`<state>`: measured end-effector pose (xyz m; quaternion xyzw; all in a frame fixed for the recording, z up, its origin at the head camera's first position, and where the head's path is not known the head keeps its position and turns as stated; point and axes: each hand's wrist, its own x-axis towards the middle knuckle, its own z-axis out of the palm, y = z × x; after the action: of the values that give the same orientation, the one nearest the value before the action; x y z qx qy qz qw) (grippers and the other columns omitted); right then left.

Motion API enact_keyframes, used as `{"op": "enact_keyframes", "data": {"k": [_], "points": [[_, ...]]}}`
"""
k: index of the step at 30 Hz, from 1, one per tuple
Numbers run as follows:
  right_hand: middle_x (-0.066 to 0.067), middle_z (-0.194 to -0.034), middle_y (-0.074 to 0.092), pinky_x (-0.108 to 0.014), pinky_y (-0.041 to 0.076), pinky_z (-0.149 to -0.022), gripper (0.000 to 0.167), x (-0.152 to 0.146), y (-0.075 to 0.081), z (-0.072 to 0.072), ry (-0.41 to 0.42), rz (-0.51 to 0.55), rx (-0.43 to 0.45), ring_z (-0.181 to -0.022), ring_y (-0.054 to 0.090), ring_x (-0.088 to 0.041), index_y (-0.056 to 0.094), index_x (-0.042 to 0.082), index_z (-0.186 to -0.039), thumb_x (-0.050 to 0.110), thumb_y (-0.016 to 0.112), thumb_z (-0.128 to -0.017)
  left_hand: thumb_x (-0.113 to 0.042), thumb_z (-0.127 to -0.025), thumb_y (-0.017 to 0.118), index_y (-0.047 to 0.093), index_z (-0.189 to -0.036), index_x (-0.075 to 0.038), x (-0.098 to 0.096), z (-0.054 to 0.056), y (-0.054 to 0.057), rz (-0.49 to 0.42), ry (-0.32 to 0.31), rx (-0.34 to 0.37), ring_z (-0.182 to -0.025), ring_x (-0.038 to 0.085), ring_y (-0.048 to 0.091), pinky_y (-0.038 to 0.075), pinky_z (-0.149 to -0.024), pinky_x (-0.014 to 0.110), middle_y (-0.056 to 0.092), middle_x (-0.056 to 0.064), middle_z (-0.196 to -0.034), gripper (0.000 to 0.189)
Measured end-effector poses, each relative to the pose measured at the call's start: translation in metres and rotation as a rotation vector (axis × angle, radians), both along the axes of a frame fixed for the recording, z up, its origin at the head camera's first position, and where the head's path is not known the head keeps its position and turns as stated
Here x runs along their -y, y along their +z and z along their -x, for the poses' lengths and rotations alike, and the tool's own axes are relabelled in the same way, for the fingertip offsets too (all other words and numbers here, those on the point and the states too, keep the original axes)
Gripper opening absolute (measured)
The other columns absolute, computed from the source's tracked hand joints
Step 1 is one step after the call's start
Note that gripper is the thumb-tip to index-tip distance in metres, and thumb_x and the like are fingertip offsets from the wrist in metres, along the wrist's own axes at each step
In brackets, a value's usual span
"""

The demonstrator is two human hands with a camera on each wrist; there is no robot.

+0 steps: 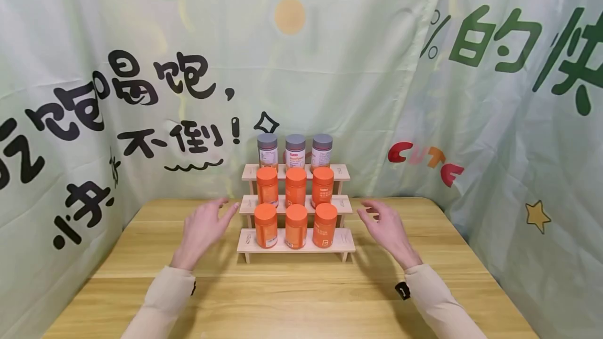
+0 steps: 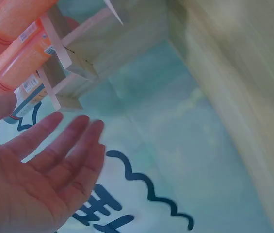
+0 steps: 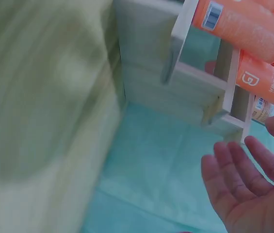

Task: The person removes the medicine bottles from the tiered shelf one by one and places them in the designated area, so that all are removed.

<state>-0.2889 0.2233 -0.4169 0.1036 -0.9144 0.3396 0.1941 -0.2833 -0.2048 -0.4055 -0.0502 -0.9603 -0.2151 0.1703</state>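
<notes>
A three-tier wooden display stand (image 1: pixel 346 241) stands on the table, bearing rows of three bottles. Orange bottles (image 1: pixel 296 226) fill the front and middle tiers; grey-capped bottles (image 1: pixel 295 151) with pale labels stand on the top tier, partly hidden behind the middle row. My left hand (image 1: pixel 203 229) hovers left of the stand, fingers spread and relaxed, holding nothing. On the other side, my right hand (image 1: pixel 387 229) is held apart from the stand with loosely bent fingers and an empty palm. Both wrist views show the hands (image 2: pixel 44 170) (image 3: pixel 253 189) beside the stand's end, touching nothing.
The wooden table (image 1: pixel 292 302) extends in front of the stand and to both sides. Behind it hangs a pale green printed curtain (image 1: pixel 339 93), which also runs along the left and right sides. Each wrist wears a dark strap (image 1: pixel 402 291) at the cuff.
</notes>
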Motion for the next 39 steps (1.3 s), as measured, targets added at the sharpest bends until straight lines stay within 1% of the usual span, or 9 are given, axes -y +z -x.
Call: {"op": "enact_keyframes", "data": {"k": [2,5,10,14,18,24,30,36,39], "points": [[-0.012,-0.112,0.071,-0.042,0.056,-0.084,0.028,0.001,-0.001,0.000,-0.003,0.103,0.023,-0.098,0.068,-0.027,0.070,0.006,-0.115,0.025,0.066,-0.094,-0.062,-0.097,0.043,0.061,-0.131,-0.015,0.000,0.004,0.003,-0.093,-0.004,0.024,-0.103,0.032,0.066,0.052,-0.075,0.048,0.069,0.012,-0.119,0.060],[-0.012,-0.105,0.072,-0.033,0.057,-0.079,0.026,0.002,-0.004,0.000,0.036,0.275,0.165,-0.092,0.068,-0.022,0.070,0.002,-0.112,0.021,0.066,-0.094,-0.061,-0.096,0.048,0.067,-0.121,-0.015,0.000,0.011,0.006,-0.249,-0.023,0.019,-0.097,0.025,0.067,0.051,-0.081,0.046,0.073,0.008,-0.109,0.055],[-0.013,-0.108,0.068,-0.035,0.057,-0.083,0.035,0.003,-0.017,0.001,0.136,0.591,0.447,-0.094,0.064,-0.019,0.062,-0.006,-0.119,0.016,0.067,-0.093,-0.049,-0.095,0.059,0.071,-0.110,-0.009,0.000,0.026,0.010,-0.513,-0.080,0.016,-0.089,0.026,0.068,0.054,-0.077,0.034,0.073,0.011,-0.100,0.044],[-0.005,-0.106,0.068,-0.032,0.056,-0.082,0.042,0.003,-0.031,0.003,0.220,0.689,0.586,-0.094,0.063,-0.015,0.057,-0.008,-0.125,0.013,0.069,-0.091,-0.041,-0.094,0.064,0.068,-0.111,-0.004,-0.003,0.038,0.014,-0.746,-0.134,0.063,-0.086,0.023,0.067,0.056,-0.074,0.030,0.071,0.014,-0.100,0.041],[-0.002,-0.106,0.065,-0.024,0.054,-0.077,0.046,0.001,-0.043,0.005,0.291,0.684,0.632,-0.091,0.061,-0.010,0.053,-0.010,-0.129,0.011,0.068,-0.091,-0.035,-0.092,0.069,0.065,-0.112,-0.002,-0.009,0.050,0.017,-0.915,-0.151,0.081,-0.080,0.018,0.065,0.056,-0.072,0.028,0.070,0.009,-0.094,0.038],[-0.010,-0.113,0.062,-0.025,0.055,-0.076,0.047,-0.001,-0.052,0.006,0.288,0.619,0.615,-0.094,0.059,-0.013,0.058,-0.006,-0.127,0.008,0.074,-0.085,-0.031,-0.090,0.072,0.065,-0.110,-0.005,-0.020,0.062,0.020,-0.996,-0.112,0.090,-0.075,0.017,0.063,0.053,-0.064,0.023,0.067,0.001,-0.087,0.034],[-0.025,-0.132,0.053,-0.029,0.057,-0.080,0.053,-0.005,-0.056,0.008,0.339,0.618,0.632,-0.097,0.060,-0.015,0.051,-0.007,-0.133,0.006,0.072,-0.086,-0.031,-0.089,0.073,0.067,-0.109,-0.005,-0.024,0.073,0.027,-1.002,-0.106,0.018,-0.072,0.011,0.059,0.050,-0.062,0.023,0.067,0.002,-0.087,0.033],[-0.023,-0.136,0.053,-0.033,0.057,-0.083,0.057,-0.009,-0.060,0.012,0.388,0.615,0.685,-0.095,0.064,-0.015,0.048,-0.007,-0.138,0.007,0.071,-0.088,-0.031,-0.085,0.077,0.066,-0.115,-0.003,-0.031,0.082,0.038,-0.993,-0.133,-0.011,-0.081,0.014,0.061,0.052,-0.068,0.025,0.065,-0.005,-0.088,0.043],[-0.023,-0.136,0.052,-0.034,0.057,-0.084,0.058,-0.009,-0.060,0.012,0.413,0.614,0.693,-0.095,0.065,-0.015,0.047,-0.008,-0.138,0.006,0.071,-0.088,-0.027,-0.083,0.080,0.063,-0.122,-0.001,-0.035,0.087,0.045,-0.986,-0.176,-0.038,-0.087,0.013,0.061,0.055,-0.077,0.032,0.066,0.000,-0.095,0.049]]}}
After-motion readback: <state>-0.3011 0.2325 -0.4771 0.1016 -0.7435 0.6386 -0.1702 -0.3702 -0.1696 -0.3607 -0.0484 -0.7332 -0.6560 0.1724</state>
